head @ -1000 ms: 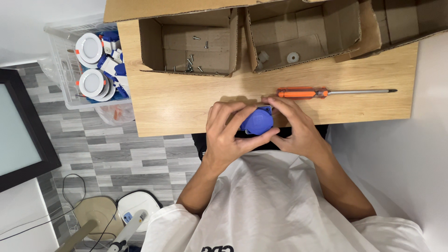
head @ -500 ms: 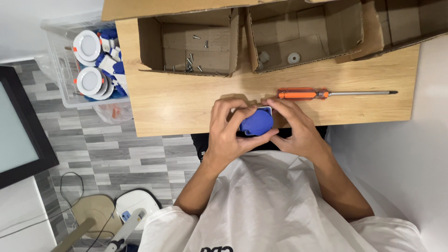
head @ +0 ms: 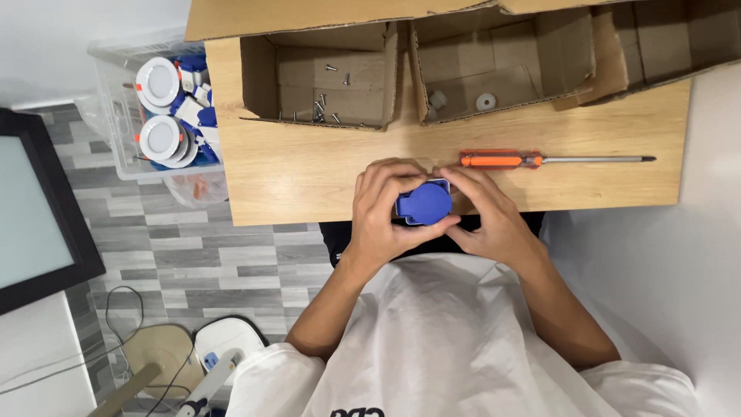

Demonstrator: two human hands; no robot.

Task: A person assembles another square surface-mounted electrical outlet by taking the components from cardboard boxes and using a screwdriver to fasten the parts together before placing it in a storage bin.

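I see my left hand [head: 382, 212] and right hand [head: 486, 220] both closed around the blue socket cap [head: 424, 202] at the near edge of the wooden table [head: 309, 174], and I'd keep thumbs pressing evenly, though its underside is hidden, with 1 orange screwdriver [head: 532, 160] just beyond and grey floor tiles [head: 154, 239] below.

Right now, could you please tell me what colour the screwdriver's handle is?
Orange: the screwdriver lies on the wooden table, seen in the head view.
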